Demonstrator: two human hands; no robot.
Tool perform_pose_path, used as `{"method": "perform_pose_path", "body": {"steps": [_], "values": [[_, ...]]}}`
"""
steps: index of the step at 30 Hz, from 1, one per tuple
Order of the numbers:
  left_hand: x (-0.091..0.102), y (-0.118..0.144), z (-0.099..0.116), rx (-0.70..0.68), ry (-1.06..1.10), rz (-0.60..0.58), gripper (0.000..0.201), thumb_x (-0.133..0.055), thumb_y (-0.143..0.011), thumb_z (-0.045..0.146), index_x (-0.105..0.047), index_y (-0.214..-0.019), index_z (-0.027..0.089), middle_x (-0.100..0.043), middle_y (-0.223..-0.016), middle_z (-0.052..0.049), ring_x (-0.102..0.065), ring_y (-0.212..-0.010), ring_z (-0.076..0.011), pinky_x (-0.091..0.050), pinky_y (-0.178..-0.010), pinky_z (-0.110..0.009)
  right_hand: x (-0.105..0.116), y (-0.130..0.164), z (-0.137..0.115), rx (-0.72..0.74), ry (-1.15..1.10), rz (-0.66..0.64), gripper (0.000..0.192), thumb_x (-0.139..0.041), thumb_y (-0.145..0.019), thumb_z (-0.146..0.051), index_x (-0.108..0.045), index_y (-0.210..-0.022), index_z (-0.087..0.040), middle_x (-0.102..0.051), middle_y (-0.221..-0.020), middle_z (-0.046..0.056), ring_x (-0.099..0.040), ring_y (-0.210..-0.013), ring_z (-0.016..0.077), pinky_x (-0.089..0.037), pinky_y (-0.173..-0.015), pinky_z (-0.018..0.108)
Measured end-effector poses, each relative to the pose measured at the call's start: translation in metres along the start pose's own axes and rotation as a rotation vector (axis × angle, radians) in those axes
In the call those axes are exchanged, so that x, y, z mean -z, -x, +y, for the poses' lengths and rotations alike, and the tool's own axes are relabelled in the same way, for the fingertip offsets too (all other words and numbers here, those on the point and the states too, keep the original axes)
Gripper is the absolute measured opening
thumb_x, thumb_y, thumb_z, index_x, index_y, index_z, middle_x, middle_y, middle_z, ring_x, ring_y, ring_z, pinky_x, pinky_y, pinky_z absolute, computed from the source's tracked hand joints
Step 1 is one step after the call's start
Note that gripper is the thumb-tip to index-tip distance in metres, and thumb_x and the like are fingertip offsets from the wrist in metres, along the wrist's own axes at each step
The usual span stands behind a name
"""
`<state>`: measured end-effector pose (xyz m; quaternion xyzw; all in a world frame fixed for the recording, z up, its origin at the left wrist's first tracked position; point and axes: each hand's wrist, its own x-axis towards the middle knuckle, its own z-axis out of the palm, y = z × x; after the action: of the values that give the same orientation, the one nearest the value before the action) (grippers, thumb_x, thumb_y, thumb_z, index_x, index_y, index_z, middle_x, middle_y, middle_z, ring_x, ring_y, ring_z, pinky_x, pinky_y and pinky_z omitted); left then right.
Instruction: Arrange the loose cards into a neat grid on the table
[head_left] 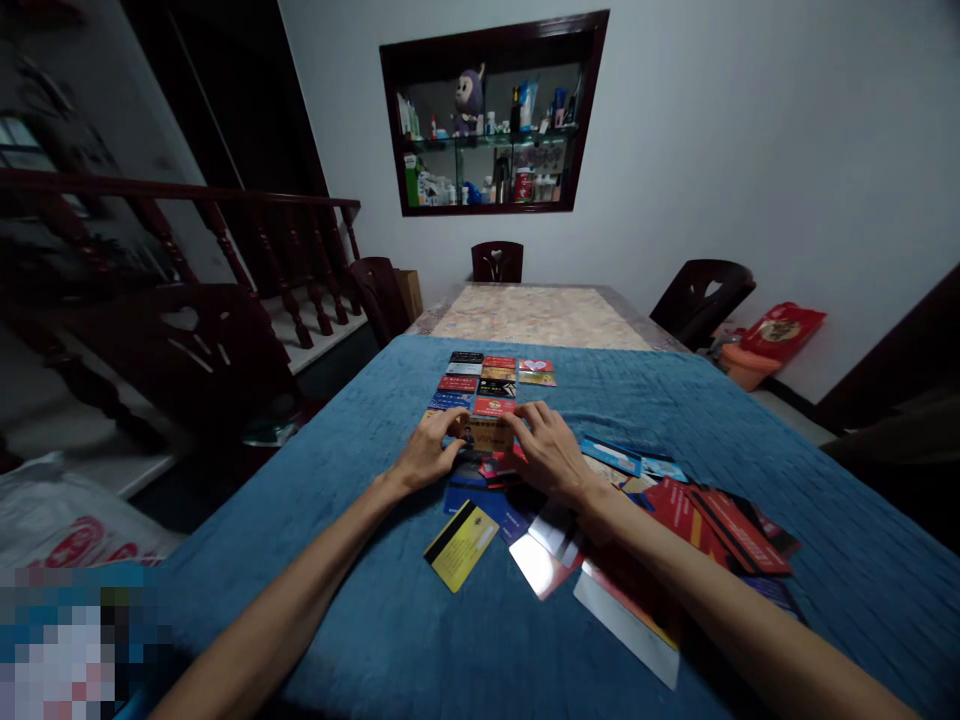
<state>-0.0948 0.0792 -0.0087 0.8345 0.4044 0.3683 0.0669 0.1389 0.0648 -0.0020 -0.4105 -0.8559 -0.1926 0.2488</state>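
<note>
A gold card (489, 436) is held by its two short ends between my hands, just in front of the laid-out cards. My left hand (433, 447) pinches its left end with thumb and fingers. At the right end, my right hand (549, 445) has its fingers closed on the card. Beyond it lie cards in columns, among them a red card (458, 383), a black card (496, 388) and a heart card (535, 366). Nearer to me, a yellow card (462, 543) with a black stripe lies among loose cards, partly hidden under my right forearm.
A blue cloth (337, 440) covers the near part of the table. Loose cards, such as a red striped card (739, 530), spread to the right. Dark chairs (701, 300) stand around the table. A white plastic bag (67, 520) is at the left.
</note>
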Motion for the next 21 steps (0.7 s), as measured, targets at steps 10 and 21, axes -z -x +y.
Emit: {"method": "perform_pose_path", "body": {"steps": [10,21], "values": [[0.018,0.002,-0.016,-0.033,-0.086,-0.023,0.054,-0.060,-0.079,0.008,-0.050,-0.132,0.017,-0.061,-0.107,-0.008,-0.059,-0.097,-0.0206,-0.052,-0.091,-0.036,-0.006,-0.026,-0.011,-0.026,-0.042,-0.028,0.032,-0.059,-0.086,-0.028,-0.059,-0.116,-0.015,-0.059,-0.112,0.016,-0.046,-0.101,0.0287,-0.040,-0.074,0.036],[0.028,-0.009,-0.054,0.042,-0.134,-0.014,0.050,-0.056,-0.078,0.005,-0.054,-0.127,0.015,-0.061,-0.100,-0.006,-0.058,-0.092,-0.0192,-0.051,-0.088,-0.034,-0.028,-0.062,-0.023,-0.114,-0.142,-0.112,0.032,-0.061,-0.085,-0.026,-0.060,-0.116,-0.017,-0.055,-0.113,0.014,-0.048,-0.101,0.0271,-0.045,-0.078,0.035]]}}
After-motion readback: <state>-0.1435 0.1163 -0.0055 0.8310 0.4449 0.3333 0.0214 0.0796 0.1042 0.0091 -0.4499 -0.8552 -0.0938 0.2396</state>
